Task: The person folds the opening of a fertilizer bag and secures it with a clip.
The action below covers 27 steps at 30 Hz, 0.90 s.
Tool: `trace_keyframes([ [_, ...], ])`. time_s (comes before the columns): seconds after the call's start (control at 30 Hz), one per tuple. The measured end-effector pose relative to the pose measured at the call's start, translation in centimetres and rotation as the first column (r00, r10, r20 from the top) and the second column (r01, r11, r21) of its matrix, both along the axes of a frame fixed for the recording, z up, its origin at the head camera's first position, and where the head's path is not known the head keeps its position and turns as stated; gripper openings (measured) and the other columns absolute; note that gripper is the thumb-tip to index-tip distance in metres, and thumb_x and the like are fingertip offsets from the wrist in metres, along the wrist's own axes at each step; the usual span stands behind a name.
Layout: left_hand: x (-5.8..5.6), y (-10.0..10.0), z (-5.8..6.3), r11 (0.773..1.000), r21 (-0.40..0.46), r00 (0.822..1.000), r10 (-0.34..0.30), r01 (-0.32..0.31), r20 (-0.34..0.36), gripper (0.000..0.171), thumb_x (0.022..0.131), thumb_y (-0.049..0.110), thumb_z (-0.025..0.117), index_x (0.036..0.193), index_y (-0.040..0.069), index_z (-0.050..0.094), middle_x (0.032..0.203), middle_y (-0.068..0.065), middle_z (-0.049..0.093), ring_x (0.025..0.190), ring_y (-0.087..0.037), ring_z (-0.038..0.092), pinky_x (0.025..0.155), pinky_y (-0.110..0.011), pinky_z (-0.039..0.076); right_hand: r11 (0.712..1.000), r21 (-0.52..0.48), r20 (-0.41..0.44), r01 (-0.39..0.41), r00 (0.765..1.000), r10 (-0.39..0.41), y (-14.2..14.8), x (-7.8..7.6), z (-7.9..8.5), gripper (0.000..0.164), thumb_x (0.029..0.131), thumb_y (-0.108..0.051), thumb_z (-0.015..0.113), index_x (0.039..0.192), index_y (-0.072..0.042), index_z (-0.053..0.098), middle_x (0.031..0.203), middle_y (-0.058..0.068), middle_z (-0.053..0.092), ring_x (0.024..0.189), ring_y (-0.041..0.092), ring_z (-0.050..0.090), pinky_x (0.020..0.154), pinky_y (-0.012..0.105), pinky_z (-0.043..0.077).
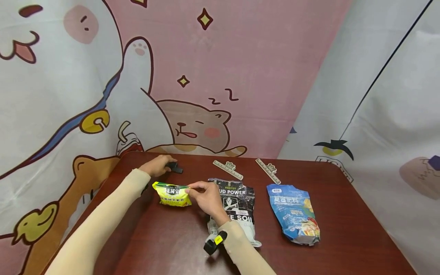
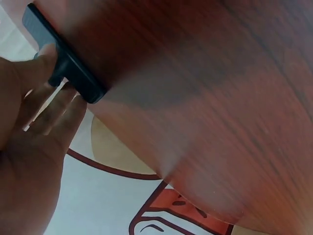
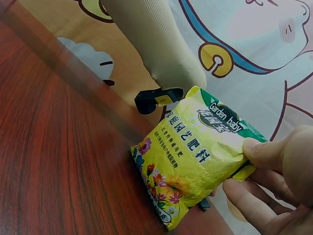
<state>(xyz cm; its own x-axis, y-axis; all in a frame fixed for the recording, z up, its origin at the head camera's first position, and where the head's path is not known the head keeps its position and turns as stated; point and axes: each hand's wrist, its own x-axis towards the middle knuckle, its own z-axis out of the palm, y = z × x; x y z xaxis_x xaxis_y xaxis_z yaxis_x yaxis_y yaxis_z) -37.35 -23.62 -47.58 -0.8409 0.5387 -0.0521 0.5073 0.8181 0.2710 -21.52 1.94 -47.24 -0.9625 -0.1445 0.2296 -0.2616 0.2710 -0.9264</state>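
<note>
At the table's far left, my left hand (image 1: 159, 165) pinches a black bag clip (image 2: 63, 55) between thumb and fingers. The clip has a long flat edge, and its handle is partly covered by the fingers. My right hand (image 1: 208, 198) pinches the top right corner of a yellow fertilizer bag (image 3: 188, 156), with the thumb on the printed front. This bag is upright, with a green strip along its top and flowers printed low on the front. Behind the right hand and wrist, a black and white soil bag (image 1: 245, 206) lies partly hidden.
A blue fertilizer bag (image 1: 293, 214) lies on the right of the dark red table (image 1: 165, 244). Two pale ruler-edged clips, a left one (image 1: 228, 169) and a right one (image 1: 268, 170), lie near the back edge. A cartoon-printed cloth (image 1: 261, 76) hangs behind the table.
</note>
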Motion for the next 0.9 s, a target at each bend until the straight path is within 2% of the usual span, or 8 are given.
trace_keyframes([
  [0.27,-0.64,0.31,-0.73,1.000,0.012,0.998,0.011,-0.011,-0.061,0.044,0.092,0.001,0.072,0.135,-0.002,0.063,0.133,-0.022,0.064,0.126,-0.040,0.060,0.106,-0.054,0.050,1.000,0.011,-0.032,0.011,0.999,-0.010,0.07,0.03,-0.03,0.006,0.086,-0.023,0.084,0.092,-0.020,0.084,0.091,0.000,0.080,0.080,0.004,0.069,0.065,0.019,0.053],
  [0.4,-0.74,0.42,-0.74,0.999,0.041,0.998,0.034,-0.031,-0.059,0.039,0.090,0.001,0.075,0.128,-0.002,0.067,0.129,-0.020,0.067,0.122,-0.037,0.063,0.103,-0.052,0.052,1.000,0.009,-0.036,0.007,0.999,-0.006,0.10,0.04,-0.02,0.006,0.086,-0.023,0.083,0.091,-0.020,0.084,0.091,0.000,0.080,0.081,0.005,0.070,0.066,0.019,0.054],
  [0.5,-0.67,0.37,-0.58,0.997,0.067,0.998,0.044,-0.041,-0.043,0.037,0.089,0.000,0.077,0.125,0.000,0.068,0.123,-0.019,0.070,0.115,-0.033,0.066,0.097,-0.049,0.055,1.000,0.001,-0.028,0.006,1.000,-0.006,0.09,0.08,-0.01,0.006,0.087,-0.023,0.083,0.091,-0.020,0.084,0.091,0.000,0.080,0.080,0.005,0.070,0.065,0.019,0.054],
  [0.67,-0.61,0.09,-0.37,0.996,0.081,0.997,0.041,-0.036,-0.060,0.027,0.089,0.001,0.077,0.114,0.004,0.070,0.110,-0.014,0.073,0.099,-0.025,0.068,0.087,-0.045,0.056,1.000,-0.009,-0.012,0.006,1.000,-0.006,0.09,0.11,-0.01,0.007,0.087,-0.023,0.083,0.092,-0.019,0.084,0.092,0.001,0.080,0.077,0.003,0.069,0.065,0.019,0.054],
  [0.8,-0.63,-0.30,-0.24,0.990,0.136,0.997,0.033,-0.023,-0.074,0.017,0.089,-0.002,0.075,0.104,0.006,0.073,0.099,-0.009,0.074,0.089,-0.021,0.066,0.080,-0.042,0.056,1.000,-0.002,-0.008,0.001,1.000,-0.001,0.11,0.12,0.07,0.006,0.087,-0.022,0.083,0.092,-0.019,0.084,0.093,0.001,0.080,0.077,0.003,0.068,0.065,0.019,0.053],
  [0.9,-0.55,-0.57,-0.08,0.980,0.197,0.997,0.024,-0.009,-0.077,0.016,0.088,-0.005,0.075,0.100,0.005,0.074,0.095,-0.009,0.075,0.088,-0.022,0.068,0.079,-0.043,0.058,1.000,0.001,-0.010,0.000,1.000,0.000,0.14,0.12,0.18,0.007,0.087,-0.022,0.082,0.093,-0.019,0.084,0.093,0.001,0.080,0.077,0.003,0.069,0.065,0.019,0.054],
])
